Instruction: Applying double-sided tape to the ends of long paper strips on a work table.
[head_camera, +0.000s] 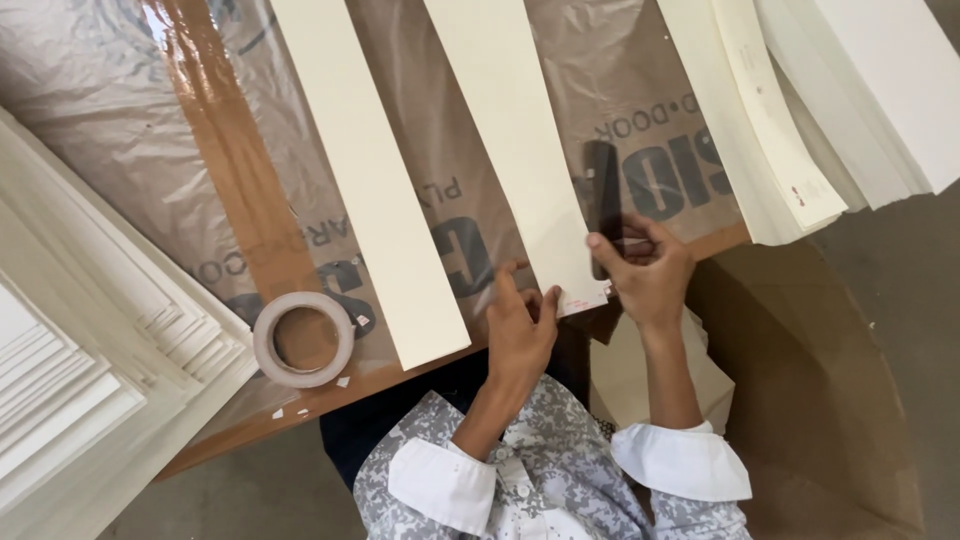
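Grey-white mottled patterned shirt (560, 470), white turned-back cuffs (680, 460), dark trousers (400, 425).

dark blurred tool (601, 205) in right hand (648, 272), perhaps a ruler.

A workshop is shown, likely for paper or card cutting and packing. A wooden worktable (330, 392) is covered with crinkled brown printed plastic sheeting (110, 150), fixed by a wide strip of brown tape (235, 160). Long cream card strips (375, 180) are laid across the table, overhanging its near edge. Tall stacks of cut white boards (90, 340) are piled at the left edge, more cream stacks (800, 110) at the far right corner. A roll of tape (303, 339) is set near the near edge. A bare grey concrete floor (900, 270) and a large cardboard sheet (800, 380) are seen below.
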